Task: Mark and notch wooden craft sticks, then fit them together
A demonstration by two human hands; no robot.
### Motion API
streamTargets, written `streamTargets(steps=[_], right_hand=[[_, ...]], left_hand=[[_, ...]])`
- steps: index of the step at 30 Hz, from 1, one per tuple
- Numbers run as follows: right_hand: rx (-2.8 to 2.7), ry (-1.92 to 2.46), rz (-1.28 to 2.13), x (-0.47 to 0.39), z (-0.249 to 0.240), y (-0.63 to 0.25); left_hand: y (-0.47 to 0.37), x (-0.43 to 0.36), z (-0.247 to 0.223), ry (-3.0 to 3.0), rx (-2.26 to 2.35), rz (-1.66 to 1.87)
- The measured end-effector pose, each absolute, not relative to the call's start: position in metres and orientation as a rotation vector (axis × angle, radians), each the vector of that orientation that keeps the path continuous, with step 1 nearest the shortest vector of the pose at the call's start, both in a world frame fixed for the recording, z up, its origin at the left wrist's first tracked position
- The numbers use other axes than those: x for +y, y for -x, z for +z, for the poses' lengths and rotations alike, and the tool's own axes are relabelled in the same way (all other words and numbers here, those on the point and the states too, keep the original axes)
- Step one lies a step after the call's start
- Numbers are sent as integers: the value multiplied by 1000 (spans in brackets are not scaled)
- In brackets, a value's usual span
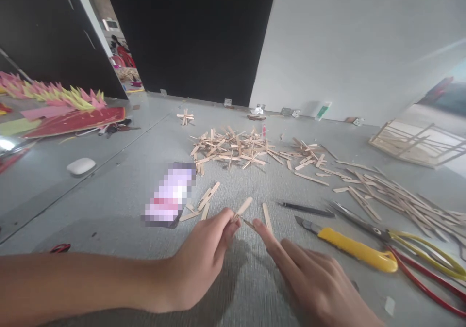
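Near the bottom centre, my left hand (204, 256) pinches a short wooden stick (244, 206) between thumb and fingers, its rounded end pointing up and right. My right hand (306, 273) is just to the right, its index finger stretched along a thin pointed piece (249, 224) whose tip meets the held stick. The rest of the right hand's grip is hidden below. Another short stick (267, 215) lies beyond the right fingertip. Several cut sticks (209, 196) rest on the grey surface beyond my left hand.
A phone (171, 196) lies left of the sticks, a white case (81, 166) farther left. Ahead is a pile of short sticks (233, 145). At right are a yellow cutter (357, 249), a dark slim tool (309, 209), scissors (378, 231), red-handled pliers (425, 281) and long strips (400, 196).
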State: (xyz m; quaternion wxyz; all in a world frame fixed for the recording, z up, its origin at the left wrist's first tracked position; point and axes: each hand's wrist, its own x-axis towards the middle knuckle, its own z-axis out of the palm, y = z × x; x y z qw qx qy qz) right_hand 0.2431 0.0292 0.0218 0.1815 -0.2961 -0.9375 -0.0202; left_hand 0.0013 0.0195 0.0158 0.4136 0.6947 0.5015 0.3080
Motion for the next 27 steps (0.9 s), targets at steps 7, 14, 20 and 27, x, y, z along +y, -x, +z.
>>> streamTargets(steps=[7, 14, 20, 27], right_hand=[[-2538, 924, 117, 25, 1, -240], [-2647, 1017, 175, 25, -3, -254], [-2645, 929, -53, 25, 0, -256], [-2607, 994, -41, 22, 7, -255]], left_hand=[[2, 22, 30, -1652, 1284, 744], [6, 28, 17, -1625, 1264, 722], [3, 29, 11, -1416, 1113, 647], [4, 36, 18, -1106, 996, 573]])
